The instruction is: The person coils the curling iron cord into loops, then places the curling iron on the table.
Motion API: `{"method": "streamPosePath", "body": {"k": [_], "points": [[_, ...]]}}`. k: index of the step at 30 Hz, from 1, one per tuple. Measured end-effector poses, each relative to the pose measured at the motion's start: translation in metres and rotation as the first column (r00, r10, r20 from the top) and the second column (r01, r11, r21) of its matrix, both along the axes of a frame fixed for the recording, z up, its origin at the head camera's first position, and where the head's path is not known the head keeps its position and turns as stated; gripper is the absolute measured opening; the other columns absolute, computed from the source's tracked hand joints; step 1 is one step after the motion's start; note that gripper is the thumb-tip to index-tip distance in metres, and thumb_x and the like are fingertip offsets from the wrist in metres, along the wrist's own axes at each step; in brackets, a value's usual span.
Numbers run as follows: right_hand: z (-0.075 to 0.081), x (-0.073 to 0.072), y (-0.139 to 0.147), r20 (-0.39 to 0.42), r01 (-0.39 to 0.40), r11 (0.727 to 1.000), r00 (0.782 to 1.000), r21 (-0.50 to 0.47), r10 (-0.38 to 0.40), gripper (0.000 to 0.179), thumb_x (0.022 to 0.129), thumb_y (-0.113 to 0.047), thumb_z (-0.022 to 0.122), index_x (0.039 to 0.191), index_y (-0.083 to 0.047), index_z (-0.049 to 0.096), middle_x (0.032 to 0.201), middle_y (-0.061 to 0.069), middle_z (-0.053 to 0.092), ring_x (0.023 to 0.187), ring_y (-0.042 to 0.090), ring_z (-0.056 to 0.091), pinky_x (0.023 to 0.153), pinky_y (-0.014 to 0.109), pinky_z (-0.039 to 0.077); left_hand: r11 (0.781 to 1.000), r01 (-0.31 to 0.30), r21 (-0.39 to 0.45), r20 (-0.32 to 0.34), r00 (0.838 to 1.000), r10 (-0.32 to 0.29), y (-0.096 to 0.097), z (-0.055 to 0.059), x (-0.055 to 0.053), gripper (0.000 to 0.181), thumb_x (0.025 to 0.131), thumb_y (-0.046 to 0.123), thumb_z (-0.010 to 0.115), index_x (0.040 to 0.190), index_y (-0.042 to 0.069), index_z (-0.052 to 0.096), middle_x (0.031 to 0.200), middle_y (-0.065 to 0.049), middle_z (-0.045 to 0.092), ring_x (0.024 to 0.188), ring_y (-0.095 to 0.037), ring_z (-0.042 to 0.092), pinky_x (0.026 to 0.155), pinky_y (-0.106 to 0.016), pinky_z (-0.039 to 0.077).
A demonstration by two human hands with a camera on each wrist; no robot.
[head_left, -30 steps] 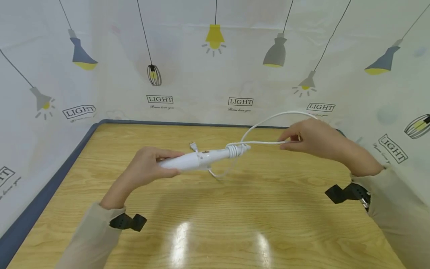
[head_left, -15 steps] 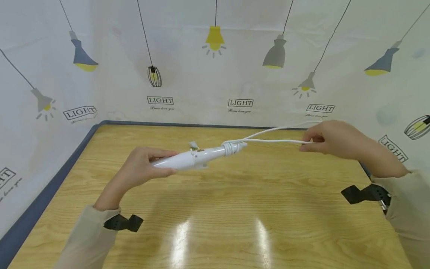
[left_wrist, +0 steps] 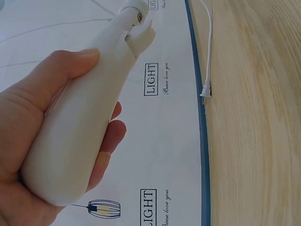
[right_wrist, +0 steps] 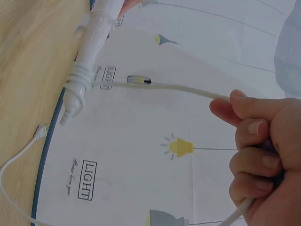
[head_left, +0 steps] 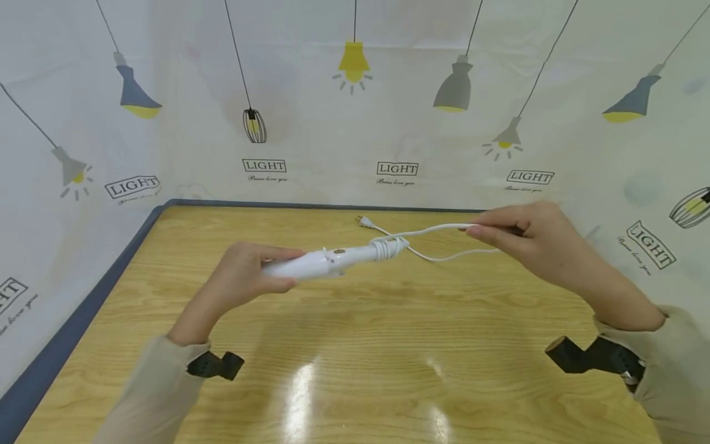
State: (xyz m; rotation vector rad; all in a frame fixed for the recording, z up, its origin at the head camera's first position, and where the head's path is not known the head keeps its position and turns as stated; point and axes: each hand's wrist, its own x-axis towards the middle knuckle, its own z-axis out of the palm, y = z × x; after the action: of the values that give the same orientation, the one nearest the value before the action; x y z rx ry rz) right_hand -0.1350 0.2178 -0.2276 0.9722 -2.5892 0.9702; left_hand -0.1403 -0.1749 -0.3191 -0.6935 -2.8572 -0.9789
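Note:
My left hand (head_left: 234,280) grips the thick rounded end of a white appliance that looks like a curling iron (head_left: 310,265), held above the table. A small lever (left_wrist: 142,37) sticks out from its side in the left wrist view. Its white cord is wound in several turns (right_wrist: 79,80) round the narrow end. My right hand (head_left: 546,243) pinches the cord (head_left: 438,229) between thumb and index finger, the other fingers curled over it. From that hand the cord's free length runs back leftward to a two-pin plug (head_left: 365,222), dangling behind the narrow end.
Beneath both hands lies a wood-grain table (head_left: 355,345) with a dark blue edge (head_left: 288,204). A pale backdrop (head_left: 310,80) printed with lamps surrounds it at the back and sides. Black straps with blocks (head_left: 588,357) sit on both wrists.
The right hand swung outward to the right, pulling the cord, then came back left and turned over. The plug has shifted from behind the appliance's middle to beyond its narrow end. The left hand barely moved.

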Motion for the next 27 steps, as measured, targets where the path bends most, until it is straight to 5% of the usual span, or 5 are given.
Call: {"method": "streamPosePath", "body": {"k": [7, 10, 13, 19, 27], "points": [[0.003, 0.014, -0.022, 0.054, -0.015, 0.999, 0.998, -0.040, 0.017, 0.013, 0.087, -0.007, 0.062, 0.093, -0.011, 0.073, 0.051, -0.010, 0.033, 0.042, 0.006, 0.026, 0.040, 0.024, 0.026, 0.994, 0.002, -0.111, -0.125, 0.992, -0.016, 0.009, 0.000, -0.002, 0.044, 0.071, 0.025, 0.079, 0.113, 0.017, 0.068, 0.099, -0.008, 0.068, 0.059, -0.012, 0.051, 0.052, -0.027, 0.043], [-0.002, 0.022, -0.028, 0.016, -0.062, 0.998, 0.998, 0.005, 0.062, 0.014, 0.087, -0.008, 0.062, 0.095, -0.012, 0.073, 0.054, -0.014, 0.039, 0.044, 0.003, 0.028, 0.041, 0.020, 0.028, 0.996, -0.070, -0.057, -0.139, 0.988, 0.061, 0.008, 0.000, -0.003, 0.044, 0.072, 0.025, 0.078, 0.114, 0.016, 0.067, 0.101, -0.008, 0.068, 0.064, -0.015, 0.054, 0.055, -0.030, 0.045], [-0.010, 0.028, -0.030, 0.007, -0.106, 0.994, 0.994, 0.009, 0.106, 0.017, 0.088, -0.006, 0.060, 0.100, -0.008, 0.072, 0.056, -0.016, 0.040, 0.045, 0.000, 0.028, 0.041, 0.017, 0.028, 0.982, -0.165, 0.094, -0.087, 0.981, 0.173, 0.003, 0.000, -0.004, 0.045, 0.072, 0.024, 0.079, 0.114, 0.016, 0.067, 0.102, -0.009, 0.067, 0.068, -0.018, 0.057, 0.055, -0.031, 0.047], [-0.031, 0.035, -0.024, 0.141, -0.144, 0.982, 0.977, -0.119, 0.160, 0.022, 0.089, 0.001, 0.055, 0.106, -0.006, 0.069, 0.054, -0.012, 0.039, 0.042, 0.003, 0.032, 0.037, 0.018, 0.029, 0.891, -0.226, 0.394, 0.082, 0.974, 0.211, -0.001, 0.008, -0.003, 0.043, 0.074, 0.024, 0.077, 0.115, 0.015, 0.066, 0.107, -0.010, 0.065, 0.081, -0.021, 0.060, 0.059, -0.028, 0.050], [-0.059, 0.032, -0.024, 0.244, -0.126, 0.964, 0.952, -0.235, 0.184, 0.027, 0.089, 0.002, 0.056, 0.113, -0.005, 0.066, 0.064, -0.003, 0.053, 0.051, 0.010, 0.044, 0.038, 0.023, 0.032, 0.754, -0.251, 0.606, 0.187, 0.967, 0.172, 0.007, 0.023, 0.001, 0.043, 0.074, 0.018, 0.078, 0.115, 0.013, 0.066, 0.111, -0.004, 0.064, 0.092, -0.016, 0.060, 0.069, -0.027, 0.051]]}}
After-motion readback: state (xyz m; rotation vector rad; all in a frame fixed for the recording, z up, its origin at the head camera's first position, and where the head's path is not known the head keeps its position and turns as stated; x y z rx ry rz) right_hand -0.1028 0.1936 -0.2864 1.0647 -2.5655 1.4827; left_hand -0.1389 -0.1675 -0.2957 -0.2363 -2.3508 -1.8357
